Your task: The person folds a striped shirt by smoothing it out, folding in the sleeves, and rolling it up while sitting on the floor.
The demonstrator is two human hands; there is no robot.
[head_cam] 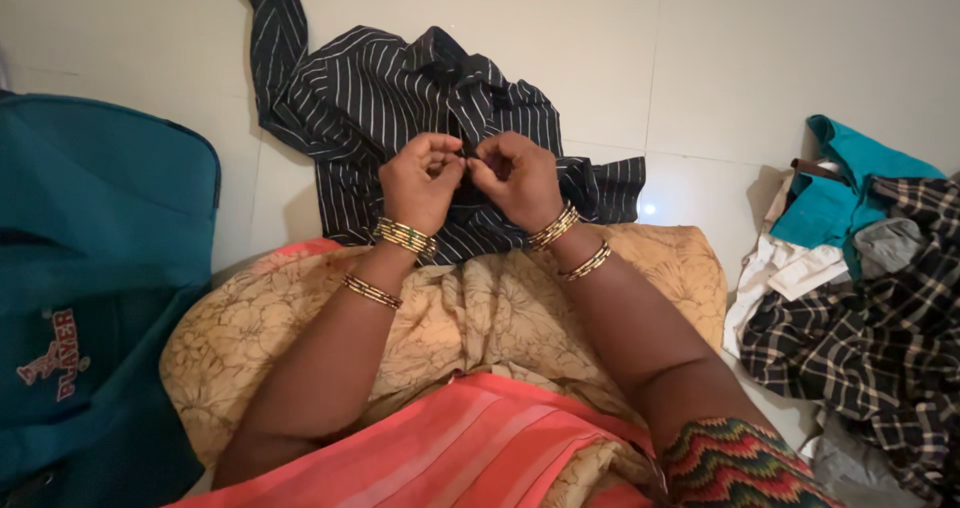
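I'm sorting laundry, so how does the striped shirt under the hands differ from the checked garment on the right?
The striped shirt has thin white lines on dark cloth; the checked garment has a crossing plaid.
The striped shirt lies spread alone on the floor, pinched by both hands; the checked garment sits crumpled in a pile, untouched.
Both are dark.

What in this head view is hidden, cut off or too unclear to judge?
- Head view: the fingertips of left hand and right hand hide the spot they pinch on the dark striped cotton shirt.
- Teal fabric bag: cut by left edge.
- Heap of checked and teal clothes: cut by right edge.
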